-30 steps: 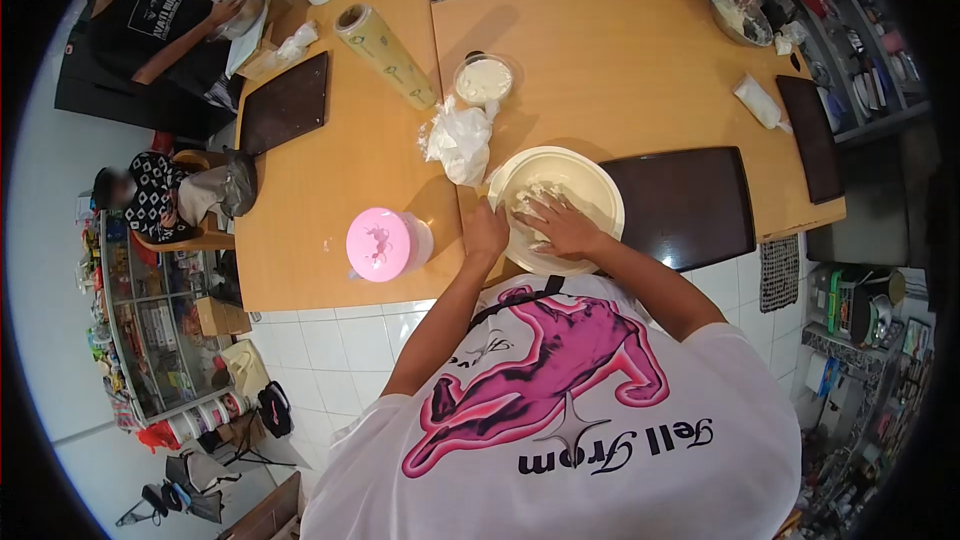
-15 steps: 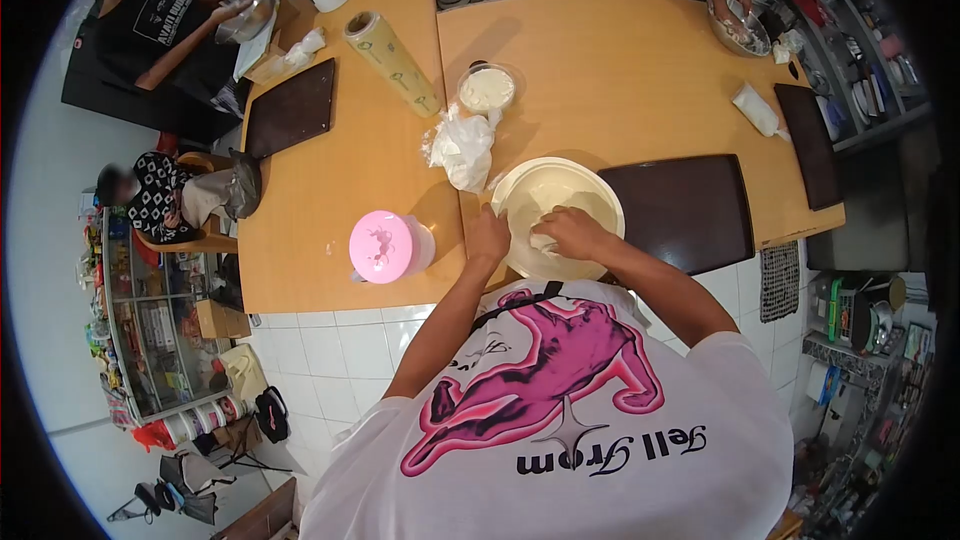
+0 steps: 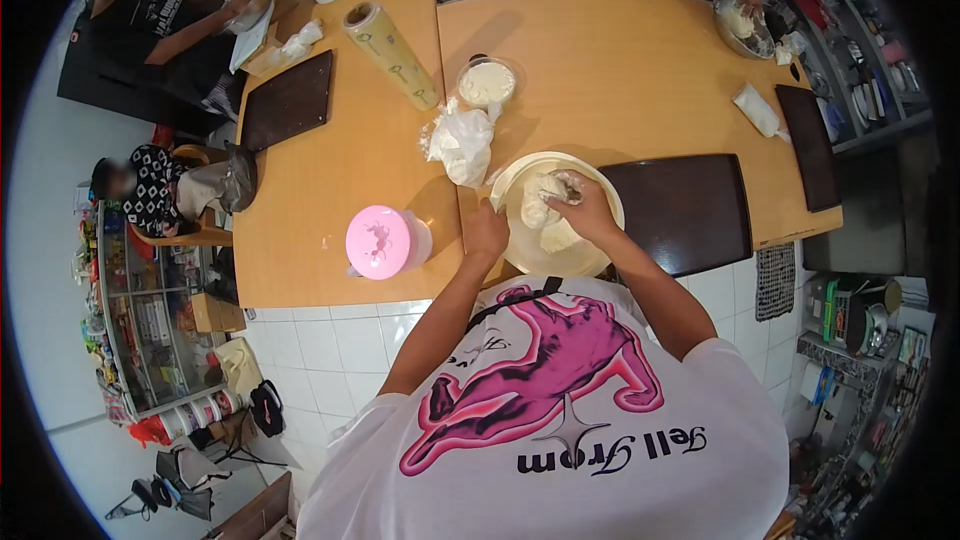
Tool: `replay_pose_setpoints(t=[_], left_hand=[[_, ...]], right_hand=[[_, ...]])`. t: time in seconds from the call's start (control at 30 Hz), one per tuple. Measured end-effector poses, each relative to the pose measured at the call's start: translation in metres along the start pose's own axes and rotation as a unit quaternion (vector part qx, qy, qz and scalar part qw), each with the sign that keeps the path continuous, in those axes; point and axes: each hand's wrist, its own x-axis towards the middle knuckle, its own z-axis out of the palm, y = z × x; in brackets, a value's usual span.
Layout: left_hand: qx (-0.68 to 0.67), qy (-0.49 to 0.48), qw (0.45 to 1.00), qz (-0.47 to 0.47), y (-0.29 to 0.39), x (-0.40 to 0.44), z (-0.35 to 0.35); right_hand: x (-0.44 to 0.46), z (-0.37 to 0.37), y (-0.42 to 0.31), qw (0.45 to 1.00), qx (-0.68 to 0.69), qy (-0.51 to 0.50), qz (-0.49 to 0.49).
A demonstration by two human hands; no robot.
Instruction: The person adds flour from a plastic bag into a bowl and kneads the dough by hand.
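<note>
A cream-coloured bowl (image 3: 612, 202) stands at the table's near edge with pale dough (image 3: 540, 202) and loose flour inside. My left hand (image 3: 487, 228) is closed on the bowl's left rim. Inside the bowl, my right hand (image 3: 588, 208) is curled around the dough, its fingers coated in flour. Just beyond the rim lies a floury white plastic bag (image 3: 464, 145), and behind it a clear tub of white powder (image 3: 487, 83). To the left is a pitcher with a pink lid (image 3: 379, 242).
A dark tray (image 3: 685, 212) sits right of the bowl, others (image 3: 288, 102) (image 3: 808, 148) farther off. A roll of plastic wrap (image 3: 392, 55) stands beyond the bag. Co-workers handle bowls (image 3: 745, 25) at the far corners; another person (image 3: 165, 190) sits at left.
My right hand has shifted up and right within the bowl, and the floury dough now shows in its grip. My left hand stays at the rim.
</note>
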Motion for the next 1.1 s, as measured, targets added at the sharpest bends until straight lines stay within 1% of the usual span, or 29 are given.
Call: replay_pose_setpoints(t=[0.07, 0.17, 0.23, 0.3, 0.4, 0.5, 0.6, 0.7, 0.8, 0.9, 0.93, 0.97, 1.03, 1.07, 1.1], left_hand=[[0.002, -0.005, 1.0, -0.002, 0.002, 0.0, -0.001], [0.004, -0.008, 1.0, 0.005, -0.001, 0.001, 0.001], [0.005, -0.004, 1.0, 0.004, -0.002, 0.001, 0.0], [0.001, -0.004, 1.0, 0.002, -0.002, 0.0, -0.001], [-0.015, -0.001, 1.0, 0.005, 0.001, 0.001, -0.001], [-0.021, -0.005, 1.0, 0.0, -0.004, 0.0, 0.001], [-0.018, -0.013, 1.0, -0.007, -0.003, 0.002, 0.002], [-0.016, -0.004, 1.0, -0.004, 0.0, 0.0, -0.001], [-0.026, 0.01, 1.0, 0.011, -0.002, 0.0, -0.001], [-0.026, 0.009, 1.0, 0.013, -0.001, -0.001, -0.001], [-0.024, 0.009, 1.0, 0.008, 0.0, -0.001, -0.002], [-0.025, 0.007, 1.0, 0.006, 0.001, -0.001, -0.002], [-0.026, 0.004, 1.0, -0.001, 0.0, -0.001, -0.003], [-0.023, 0.006, 1.0, -0.001, 0.0, -0.002, -0.003], [-0.022, 0.009, 1.0, 0.0, 0.0, -0.001, -0.003]], right_hand=[[0.003, 0.0, 0.017, 0.998, 0.018, -0.053, -0.034], [-0.007, -0.007, 0.025, 0.979, -0.066, -0.191, -0.007], [-0.015, -0.012, 0.016, 0.942, -0.241, -0.23, -0.033], [-0.025, -0.019, 0.006, 0.873, -0.409, -0.261, -0.055], [-0.036, -0.025, -0.005, 0.845, -0.465, -0.253, -0.082], [-0.031, -0.035, -0.009, 0.851, -0.468, -0.163, -0.171], [-0.02, -0.04, -0.031, 0.861, -0.445, -0.18, -0.168], [-0.015, -0.033, -0.02, 0.89, -0.393, -0.176, -0.152], [-0.017, -0.031, -0.025, 0.925, -0.301, -0.021, -0.231], [-0.003, -0.019, -0.03, 0.938, -0.277, -0.069, -0.196], [-0.001, -0.01, -0.01, 0.917, -0.33, -0.121, -0.188], [0.0, -0.003, 0.008, 0.912, -0.34, -0.145, -0.177], [-0.007, 0.009, 0.021, 0.9, -0.358, -0.196, -0.155], [-0.011, 0.009, 0.027, 0.878, -0.396, -0.226, -0.143], [-0.015, 0.009, 0.025, 0.871, -0.408, -0.238, -0.134]])
